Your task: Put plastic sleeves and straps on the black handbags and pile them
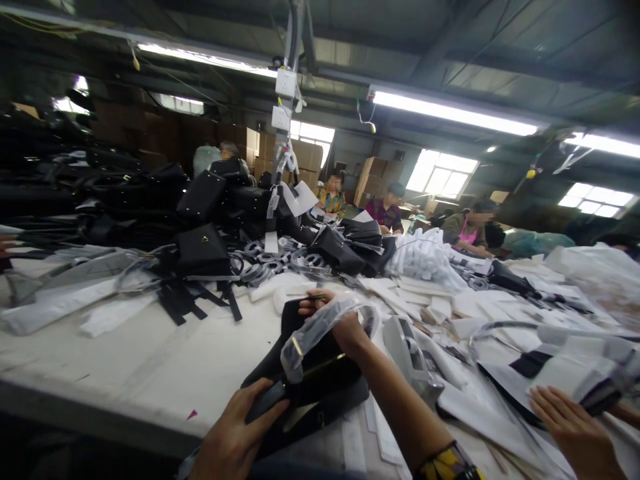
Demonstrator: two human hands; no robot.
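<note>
A black handbag (330, 387) with gold-coloured metal edging is tilted at the table's near edge, its top apart. Its handle (320, 327) is wrapped in clear plastic and arches over the bag. My left hand (240, 420) grips the near left side of the bag, thumb and fingers closed on the dark edge. My right hand (335, 317) reaches under the handle to the bag's far edge, fingers bent and closed there; exactly which part they pinch is hard to make out.
A co-worker's hand (575, 420) rests on another bag (530, 367) at right. White padding sheets (425, 300) and a grey tape dispenser (410, 357) lie right of my bag. Black bags (203, 250) are heaped behind on the pale table (150, 360). Several people sit beyond.
</note>
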